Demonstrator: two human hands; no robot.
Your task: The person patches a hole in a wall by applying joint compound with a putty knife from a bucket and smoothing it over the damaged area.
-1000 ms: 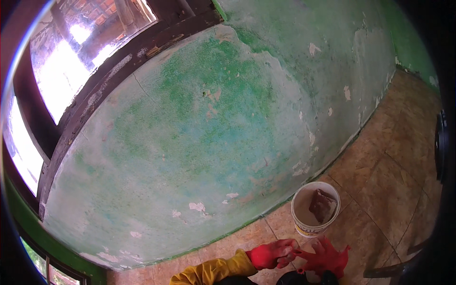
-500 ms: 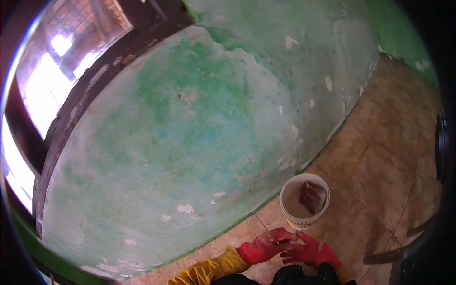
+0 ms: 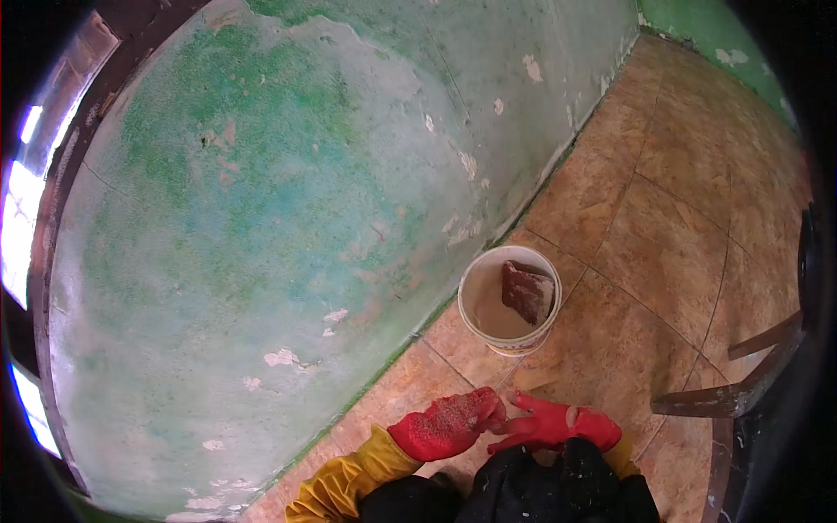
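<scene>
Both my hands wear red work gloves, above yellow sleeves. My left hand (image 3: 449, 424) is closed, its dusty glove reaching the outstretched fingertips of my right hand (image 3: 555, 424). It seems to pinch a fingertip of the right glove, though the contact is partly hidden. The fingers of my right hand are spread and point left, with nothing held in them. Just beyond both hands, a white bucket (image 3: 469, 305) stands on the floor. Inside it, a flat reddish-brown piece (image 3: 527, 292) with pale smears leans against the wall of the bucket.
A patchy green and whitish wall (image 3: 288, 235) with peeling paint rises at the left. Brown tiles cover the floor (image 3: 645, 288). A dark chair-like frame (image 3: 724, 401) stands at the right. A window with a dark frame (image 3: 65, 166) lies at the far left.
My view has turned toward the right and down, so the bucket appears farther left and higher. My left fingers have curled closed, while my right fingers have spread.
</scene>
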